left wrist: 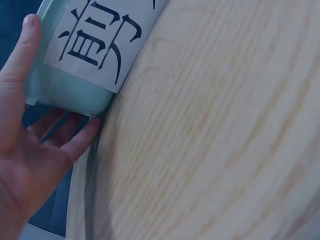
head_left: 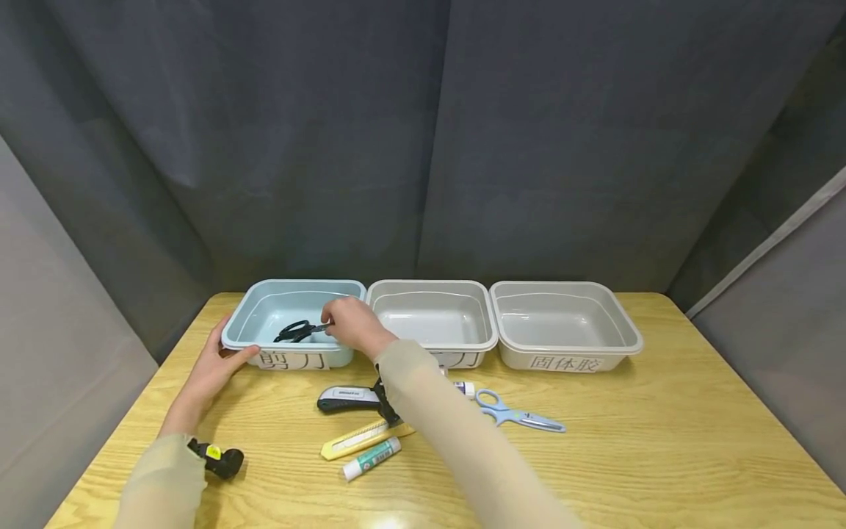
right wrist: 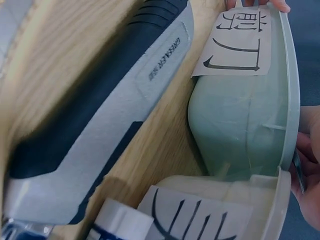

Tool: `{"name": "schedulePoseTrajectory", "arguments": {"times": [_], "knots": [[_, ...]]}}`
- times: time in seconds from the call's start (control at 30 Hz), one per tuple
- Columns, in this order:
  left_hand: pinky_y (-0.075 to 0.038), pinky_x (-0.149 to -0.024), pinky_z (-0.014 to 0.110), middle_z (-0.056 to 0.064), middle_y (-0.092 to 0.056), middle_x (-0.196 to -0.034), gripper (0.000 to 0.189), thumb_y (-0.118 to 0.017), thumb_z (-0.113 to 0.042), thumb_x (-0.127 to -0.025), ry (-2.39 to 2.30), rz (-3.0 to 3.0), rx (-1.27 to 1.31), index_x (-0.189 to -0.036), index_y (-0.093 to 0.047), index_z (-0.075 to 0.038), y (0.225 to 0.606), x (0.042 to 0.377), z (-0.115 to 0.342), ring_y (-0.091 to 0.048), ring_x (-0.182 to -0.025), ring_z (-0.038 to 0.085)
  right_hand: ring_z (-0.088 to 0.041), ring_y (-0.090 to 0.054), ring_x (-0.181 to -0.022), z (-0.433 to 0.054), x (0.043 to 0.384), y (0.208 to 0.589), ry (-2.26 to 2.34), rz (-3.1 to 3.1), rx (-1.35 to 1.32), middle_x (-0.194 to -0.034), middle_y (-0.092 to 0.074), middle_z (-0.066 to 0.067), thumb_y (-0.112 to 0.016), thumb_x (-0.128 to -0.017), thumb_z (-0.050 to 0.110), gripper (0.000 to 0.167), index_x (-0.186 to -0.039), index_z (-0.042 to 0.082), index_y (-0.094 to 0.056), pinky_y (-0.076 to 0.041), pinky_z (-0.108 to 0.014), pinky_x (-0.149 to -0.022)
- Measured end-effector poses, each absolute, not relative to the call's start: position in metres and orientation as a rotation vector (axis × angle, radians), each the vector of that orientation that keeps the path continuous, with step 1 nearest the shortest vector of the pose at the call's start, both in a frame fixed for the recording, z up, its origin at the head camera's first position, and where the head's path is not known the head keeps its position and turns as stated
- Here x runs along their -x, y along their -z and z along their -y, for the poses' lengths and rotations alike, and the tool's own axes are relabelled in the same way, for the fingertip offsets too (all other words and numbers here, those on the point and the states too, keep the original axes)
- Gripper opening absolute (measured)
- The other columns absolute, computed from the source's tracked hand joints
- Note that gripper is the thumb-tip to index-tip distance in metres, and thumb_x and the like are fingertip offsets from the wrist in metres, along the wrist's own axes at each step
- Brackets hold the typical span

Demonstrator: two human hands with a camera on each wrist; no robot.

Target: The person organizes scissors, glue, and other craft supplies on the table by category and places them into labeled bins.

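Black-handled scissors [head_left: 295,332] are inside the light blue bin [head_left: 340,358], handles toward its left. My right hand [head_left: 355,323] pinches them by the metal blades over the bin's right front part. In the right wrist view only a sliver of blade [right wrist: 299,172] shows beside the fingers. My left hand [head_left: 213,366] grips the bin's left front corner. In the left wrist view, its thumb [left wrist: 26,47] lies along the rim and its fingers curl round the corner near the table. A paper label [left wrist: 100,40] with black characters is on the bin's front.
A middle grey bin [head_left: 429,347] and a right grey bin [head_left: 562,351] stand alongside. In front lie a grey-black utility knife [head_left: 349,399], a yellow cutter [head_left: 357,442], a green-white glue stick [head_left: 372,459], light blue scissors [head_left: 525,419] and a white-capped tube [head_left: 468,389], partly behind my right sleeve.
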State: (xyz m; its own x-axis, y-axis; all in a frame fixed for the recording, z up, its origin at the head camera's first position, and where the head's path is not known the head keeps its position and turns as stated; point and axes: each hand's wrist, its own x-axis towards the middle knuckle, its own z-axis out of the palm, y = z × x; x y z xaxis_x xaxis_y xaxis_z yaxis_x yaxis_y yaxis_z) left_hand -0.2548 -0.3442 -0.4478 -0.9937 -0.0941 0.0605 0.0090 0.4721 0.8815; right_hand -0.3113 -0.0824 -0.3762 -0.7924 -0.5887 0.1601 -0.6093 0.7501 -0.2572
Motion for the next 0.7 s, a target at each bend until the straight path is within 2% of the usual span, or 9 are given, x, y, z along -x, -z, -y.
{"name": "schedulePoseTrajectory", "arguments": {"times": [0.2, 0.7], "knots": [[-0.021, -0.104, 0.057, 0.018, -0.01, -0.15, 0.092, -0.063, -0.036, -0.084, 1.563, 2.591, -0.07, -0.147, 0.001, -0.018, 0.45, 0.25, 0.346, -0.023, -0.129, 0.038, -0.011, -0.059, -0.09, 0.093, 0.313, 0.378, -0.377, 2.918, -0.965, -0.098, -0.067, 0.005, -0.067, -0.082, 0.021, 0.017, -0.098, 0.017, -0.069, -0.047, -0.025, -0.078], [-0.02, -0.104, 0.058, 0.02, -0.009, -0.149, 0.092, -0.062, -0.037, -0.085, 1.552, 2.613, -0.094, -0.147, 0.003, -0.018, 0.449, 0.249, 0.349, -0.022, -0.13, 0.039, -0.01, -0.059, -0.089, 0.105, 0.315, 0.381, -0.291, 2.979, -0.879, -0.099, -0.066, 0.009, -0.069, -0.08, 0.026, 0.018, -0.098, 0.024, -0.068, -0.048, -0.028, -0.071]]}}
